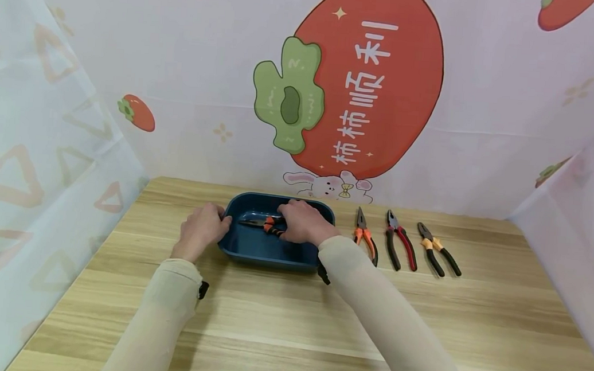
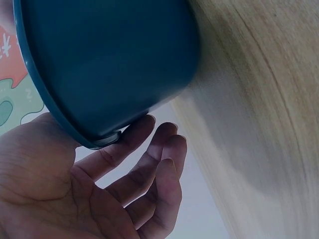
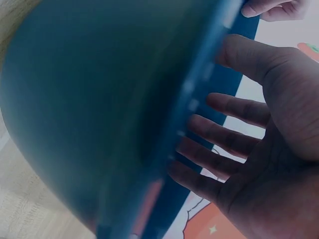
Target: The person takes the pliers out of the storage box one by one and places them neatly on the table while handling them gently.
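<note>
A dark blue rectangular basin (image 1: 271, 254) stands on the table, and my left hand (image 1: 198, 230) pinches its left rim between thumb and index finger; the other fingers are loosely bent beside the wall in the left wrist view. Inside lie pliers with orange-and-black handles (image 1: 274, 226), their nose towards the left. My right hand (image 1: 302, 221) reaches over the basin at the handle ends. In the right wrist view the fingers (image 3: 227, 137) of that hand stretch out, spaced apart, over the rim. Their tips are hidden behind it.
To the right of the basin lie long-nose pliers (image 1: 360, 233) with orange handles, red-and-black pliers (image 1: 393, 232), and yellow-and-black pliers (image 1: 430, 242). A printed cloth (image 1: 185, 155) hangs behind the wooden table (image 1: 266, 327) and along its sides.
</note>
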{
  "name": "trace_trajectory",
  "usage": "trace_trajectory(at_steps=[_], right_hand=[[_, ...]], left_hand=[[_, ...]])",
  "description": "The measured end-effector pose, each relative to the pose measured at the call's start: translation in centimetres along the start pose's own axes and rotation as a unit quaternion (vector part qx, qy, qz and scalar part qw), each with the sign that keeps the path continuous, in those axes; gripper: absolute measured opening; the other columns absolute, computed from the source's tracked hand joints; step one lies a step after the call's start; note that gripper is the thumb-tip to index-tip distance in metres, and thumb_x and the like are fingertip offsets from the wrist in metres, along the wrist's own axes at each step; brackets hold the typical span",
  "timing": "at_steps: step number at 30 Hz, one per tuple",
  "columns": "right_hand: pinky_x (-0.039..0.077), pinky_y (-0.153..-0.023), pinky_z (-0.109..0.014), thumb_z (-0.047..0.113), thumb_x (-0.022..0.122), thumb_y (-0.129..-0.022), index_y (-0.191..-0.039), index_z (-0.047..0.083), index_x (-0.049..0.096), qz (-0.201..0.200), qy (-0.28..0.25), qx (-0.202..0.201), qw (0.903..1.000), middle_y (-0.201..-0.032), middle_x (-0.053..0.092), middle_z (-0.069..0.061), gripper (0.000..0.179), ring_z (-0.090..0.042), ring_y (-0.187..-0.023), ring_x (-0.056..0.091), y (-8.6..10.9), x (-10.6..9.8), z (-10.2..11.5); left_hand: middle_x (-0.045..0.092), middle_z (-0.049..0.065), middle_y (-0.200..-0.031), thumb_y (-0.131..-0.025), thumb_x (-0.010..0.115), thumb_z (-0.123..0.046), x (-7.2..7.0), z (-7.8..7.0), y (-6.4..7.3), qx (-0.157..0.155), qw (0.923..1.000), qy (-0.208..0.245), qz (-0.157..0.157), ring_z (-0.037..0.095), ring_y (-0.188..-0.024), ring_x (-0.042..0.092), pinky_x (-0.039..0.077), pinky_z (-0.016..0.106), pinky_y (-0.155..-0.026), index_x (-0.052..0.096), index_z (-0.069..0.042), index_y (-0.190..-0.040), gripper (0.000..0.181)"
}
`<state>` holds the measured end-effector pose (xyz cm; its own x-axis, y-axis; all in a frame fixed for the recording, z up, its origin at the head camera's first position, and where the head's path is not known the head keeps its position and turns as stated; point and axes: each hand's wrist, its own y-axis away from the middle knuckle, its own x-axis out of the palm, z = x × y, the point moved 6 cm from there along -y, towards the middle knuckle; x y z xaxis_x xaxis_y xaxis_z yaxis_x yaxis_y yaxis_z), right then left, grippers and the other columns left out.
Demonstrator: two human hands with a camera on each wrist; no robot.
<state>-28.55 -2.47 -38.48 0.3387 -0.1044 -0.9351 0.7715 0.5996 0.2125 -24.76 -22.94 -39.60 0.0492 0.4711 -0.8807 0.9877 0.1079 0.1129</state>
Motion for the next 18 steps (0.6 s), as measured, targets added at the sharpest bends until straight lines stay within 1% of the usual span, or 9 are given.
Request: trace_trajectory(at_steps=[3, 10, 18], right_hand=[[0.044, -0.104, -0.043, 0.027, 0.079, -0.091, -0.145, 0.008, 0.054, 0.005, 0.006, 0.004, 1.0, -0.137, 0.056, -0.011, 0.062, -0.026, -0.118, 0.052, -0.3, 0.3, 0.0], [0.043, -0.105, -0.044, 0.025, 0.078, -0.091, -0.146, 0.012, 0.053, 0.019, 0.002, 0.016, 0.9997, -0.139, 0.054, -0.01, 0.062, -0.025, -0.117, 0.049, -0.9, 1.0, 0.2], [0.044, -0.103, -0.043, 0.027, 0.078, -0.091, -0.144, 0.013, 0.054, 0.03, 0.013, 0.025, 0.9991, -0.133, 0.055, -0.009, 0.06, -0.024, -0.111, 0.047, -1.2, 1.5, 0.1]], left_hand=[[0.047, 0.004, -0.062, -0.104, 0.054, -0.024, 0.1, 0.0, -0.1, -0.001, 1.0, 0.001, 0.002, 0.024, -0.06, 0.05, 0.035, 0.037, -0.056, 0.048, -0.012, -0.066, 0.04], [0.046, 0.003, -0.061, -0.104, 0.054, -0.025, 0.4, 0.1, -0.3, -0.003, 1.0, 0.002, 0.004, 0.024, -0.059, 0.049, 0.035, 0.037, -0.055, 0.047, -0.013, -0.065, 0.041], [0.043, 0.003, -0.059, -0.103, 0.055, -0.025, 0.3, 0.2, -0.3, 0.001, 1.0, 0.002, 0.002, 0.023, -0.055, 0.047, 0.033, 0.035, -0.053, 0.045, -0.014, -0.064, 0.042]])
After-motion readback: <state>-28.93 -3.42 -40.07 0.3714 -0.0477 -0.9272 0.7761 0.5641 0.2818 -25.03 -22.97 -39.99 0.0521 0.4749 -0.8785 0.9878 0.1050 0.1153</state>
